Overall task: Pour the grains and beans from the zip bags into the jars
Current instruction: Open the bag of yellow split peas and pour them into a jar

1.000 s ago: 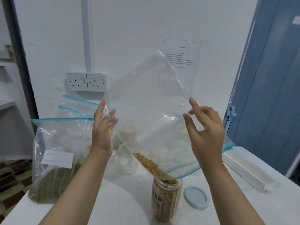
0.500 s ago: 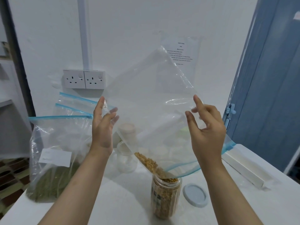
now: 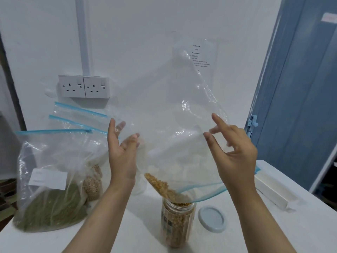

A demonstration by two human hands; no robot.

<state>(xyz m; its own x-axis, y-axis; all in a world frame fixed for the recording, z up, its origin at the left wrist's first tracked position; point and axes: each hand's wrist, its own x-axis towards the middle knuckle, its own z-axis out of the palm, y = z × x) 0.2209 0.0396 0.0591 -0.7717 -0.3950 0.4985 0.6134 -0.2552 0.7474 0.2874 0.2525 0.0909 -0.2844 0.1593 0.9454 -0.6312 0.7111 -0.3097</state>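
A large clear zip bag (image 3: 173,115) with a blue zip strip is held up and tilted, its open mouth down over a clear plastic jar (image 3: 177,223). Yellow beans (image 3: 160,187) lie in the bag's low corner and slide into the jar, which is filled to near its rim. My left hand (image 3: 122,154) pinches the bag's left side, thumb in front and fingers behind the plastic. My right hand (image 3: 235,156) pinches the right side the same way. The jar's grey lid (image 3: 212,218) lies flat on the white table (image 3: 138,232), right of the jar.
At the left stand a zip bag of green grains (image 3: 49,201) with a white label and a bag of tan grains (image 3: 93,183) behind it. A long white box (image 3: 273,192) lies at the right table edge. Wall sockets (image 3: 83,86) and a blue door (image 3: 300,88) lie behind.
Both hands keep the bag tipped over the jar in nearly the same place. The beans keep running from the bag's corner into the jar.
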